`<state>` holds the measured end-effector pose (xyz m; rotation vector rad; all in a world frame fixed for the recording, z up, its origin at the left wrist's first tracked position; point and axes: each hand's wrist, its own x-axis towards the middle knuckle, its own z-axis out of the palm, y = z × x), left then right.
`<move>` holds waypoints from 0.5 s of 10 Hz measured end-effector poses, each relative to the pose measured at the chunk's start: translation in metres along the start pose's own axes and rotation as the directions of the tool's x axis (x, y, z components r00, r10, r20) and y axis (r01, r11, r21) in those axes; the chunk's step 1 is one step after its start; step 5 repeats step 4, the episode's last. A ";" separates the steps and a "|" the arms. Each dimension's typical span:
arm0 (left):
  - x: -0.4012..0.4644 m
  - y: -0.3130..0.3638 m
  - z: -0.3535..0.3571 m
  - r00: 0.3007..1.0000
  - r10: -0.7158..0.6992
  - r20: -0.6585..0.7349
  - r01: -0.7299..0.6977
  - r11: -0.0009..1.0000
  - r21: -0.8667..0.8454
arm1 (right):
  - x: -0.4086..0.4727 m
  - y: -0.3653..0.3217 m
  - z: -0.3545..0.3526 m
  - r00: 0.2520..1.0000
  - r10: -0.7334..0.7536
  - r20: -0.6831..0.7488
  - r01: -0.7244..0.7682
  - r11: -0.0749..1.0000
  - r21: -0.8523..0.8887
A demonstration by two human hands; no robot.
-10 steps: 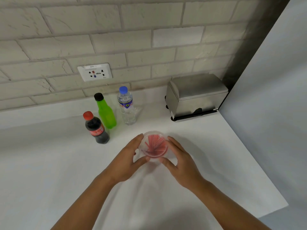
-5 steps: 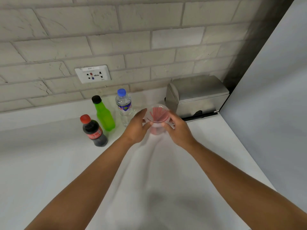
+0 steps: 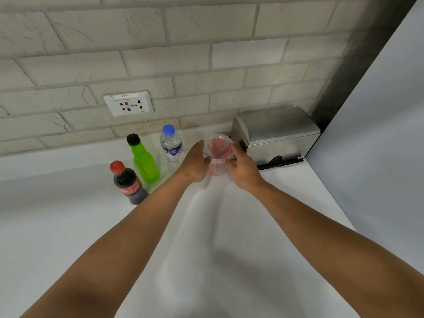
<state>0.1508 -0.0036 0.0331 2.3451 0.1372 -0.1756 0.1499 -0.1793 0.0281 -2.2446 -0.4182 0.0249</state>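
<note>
A clear plastic cup (image 3: 218, 152) holding several red straws stands near the back of the white counter (image 3: 68, 226), between the water bottle and the metal box. My left hand (image 3: 195, 164) grips its left side and my right hand (image 3: 241, 167) grips its right side. Both arms are stretched forward. The cup's base is hidden behind my fingers.
Left of the cup stand a clear water bottle with a blue cap (image 3: 171, 148), a green bottle with a black cap (image 3: 143, 160) and a dark cola bottle with a red cap (image 3: 128, 183). A steel box (image 3: 275, 136) sits against the brick wall. A grey panel (image 3: 378, 134) bounds the right.
Both hands have carried the cup of straws away from me, from the middle of the counter to the back beside the steel box. The bottles have stayed put.
</note>
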 end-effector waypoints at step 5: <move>-0.016 0.002 0.002 0.996 0.083 -0.040 -0.084 0.996 -0.020 | -0.010 -0.008 -0.009 0.999 -0.051 0.008 0.052 0.984 -0.171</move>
